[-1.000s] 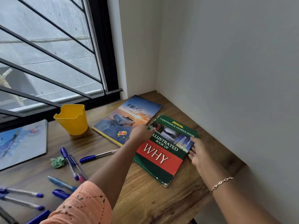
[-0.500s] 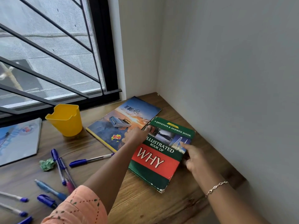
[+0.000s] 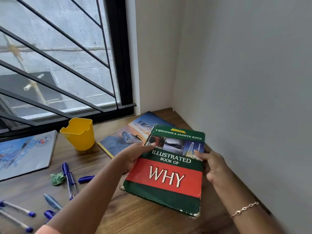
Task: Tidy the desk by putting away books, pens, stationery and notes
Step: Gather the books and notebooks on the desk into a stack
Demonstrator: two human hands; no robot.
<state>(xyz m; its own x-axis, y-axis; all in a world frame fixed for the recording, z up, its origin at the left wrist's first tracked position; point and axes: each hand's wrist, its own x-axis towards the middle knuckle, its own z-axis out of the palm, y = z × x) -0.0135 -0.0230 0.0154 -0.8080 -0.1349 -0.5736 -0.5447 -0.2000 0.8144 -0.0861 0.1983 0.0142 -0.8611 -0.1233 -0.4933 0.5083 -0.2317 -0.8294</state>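
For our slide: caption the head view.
Left hand and right hand grip the green WHY book at a pen-strewn desk.

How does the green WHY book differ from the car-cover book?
The green WHY book is held by the left hand and right hand; the car book lies flat on the desk. The green WHY book looks thick, with frayed corners; the car book looks thin. Both are face up.
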